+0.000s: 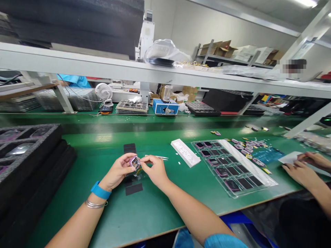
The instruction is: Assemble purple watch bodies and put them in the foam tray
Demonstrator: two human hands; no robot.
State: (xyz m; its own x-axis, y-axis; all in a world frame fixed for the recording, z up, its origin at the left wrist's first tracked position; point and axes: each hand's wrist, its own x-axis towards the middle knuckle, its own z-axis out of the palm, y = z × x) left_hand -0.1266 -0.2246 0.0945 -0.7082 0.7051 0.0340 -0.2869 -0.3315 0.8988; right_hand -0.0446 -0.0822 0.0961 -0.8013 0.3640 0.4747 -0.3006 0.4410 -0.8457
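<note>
My left hand (121, 168) is closed around a small purple-rimmed device housing (135, 163), tilted so its open side with bare electronics faces me. Thumb and finger of my right hand (154, 169) are pinched together at the housing's right edge; whatever is between them is too small to make out. Just behind the right hand lie metal tweezers (162, 158) on the green mat. Beneath and around my hands are black rectangular pads (133, 189), partly covered by the left hand and the housing.
A white box (185, 153) with handwriting lies right of my hands, beside a clear tray (234, 194) of purple-framed parts and black pads. Loose housings (245, 148) lie beyond. A co-worker's hands (302, 168) are at far right. Black foam trays (31, 165) stack up at left.
</note>
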